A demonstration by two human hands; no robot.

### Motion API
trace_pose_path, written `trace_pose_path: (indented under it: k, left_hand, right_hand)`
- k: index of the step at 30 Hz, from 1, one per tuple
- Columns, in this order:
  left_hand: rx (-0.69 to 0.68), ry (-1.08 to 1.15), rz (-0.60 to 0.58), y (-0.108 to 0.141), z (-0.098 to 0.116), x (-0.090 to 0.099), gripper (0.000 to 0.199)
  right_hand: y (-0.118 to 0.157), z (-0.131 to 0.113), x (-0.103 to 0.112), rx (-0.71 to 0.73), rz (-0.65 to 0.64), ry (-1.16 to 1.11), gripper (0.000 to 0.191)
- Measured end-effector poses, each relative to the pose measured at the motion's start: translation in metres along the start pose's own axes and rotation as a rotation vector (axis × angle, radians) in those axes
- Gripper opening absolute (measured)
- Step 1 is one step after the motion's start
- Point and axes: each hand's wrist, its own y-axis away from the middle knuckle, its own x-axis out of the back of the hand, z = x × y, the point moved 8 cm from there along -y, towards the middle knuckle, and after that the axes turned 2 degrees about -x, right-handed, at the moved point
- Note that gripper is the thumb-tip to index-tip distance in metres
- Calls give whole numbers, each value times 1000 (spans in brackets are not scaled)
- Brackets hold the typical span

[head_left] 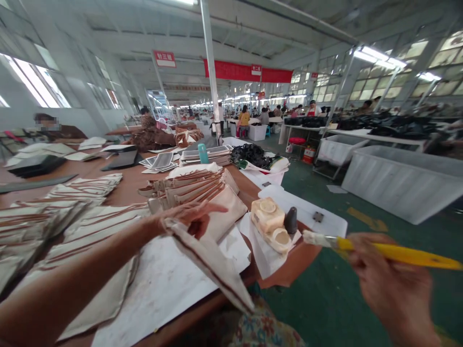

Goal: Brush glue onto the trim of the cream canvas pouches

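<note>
Currently, both hands are raised over the bench (289, 268), and the step shown is brush work on cloth, with the bristles not yet touching it. The left hand (191, 218) is narrowed on a folded canvas piece (213, 265), gripping its upper end and holding it tilted above a white paper sheet (159, 294). A brown stripe runs along the piece, and its lower end hangs toward the bench edge. The right hand (390, 274) is closed around the yellow handle of a flat brush (398, 252). The whitish, coated bristles (314, 238) point toward the canvas piece but remain well apart from it.

Between the hands, a pale block (266, 216) with round discs on it sits on crumpled white paper (262, 255), just beside a dark conical stub (290, 220). The material of the block cannot be determined. A fanned stack of striped canvas pieces (188, 189) lies just beyond the left hand, and further striped pieces (75, 231) lie to its left. Farther along the bench stand a teal bottle (203, 153) and a heap of black material (251, 155)
</note>
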Motion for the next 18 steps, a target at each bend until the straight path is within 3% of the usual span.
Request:
trace_pose_path:
  k: [1,4,6,8,12,15,18]
  left_hand:
    - [131,4,-29,16,-35,10,74]
    - [381,-161,329,70,-127,64,67]
    - [483,-275,461,96,-168,73,63]
    - [480,-362,515,103,-189,59,63]
    - [513,-452,543,84,-208,-1,65]
    - [621,-485,592,75,-223,-33,67]
    - [681,-523,615,76,-234,-44,68]
  right_hand:
    - [-2,4,-20,12,-83,90,36]
    - [-9,31,-71,92,-251,253,44]
    - [-14,56,-96,119,-314,271,48]
    - [-17,79,-117,141,-376,290,50]
    - [-19,105,-136,177,-452,346,45]
    - [-19,105,-129,217,-437,351,41]
    - [-12,97,-113,262,-404,332,36]
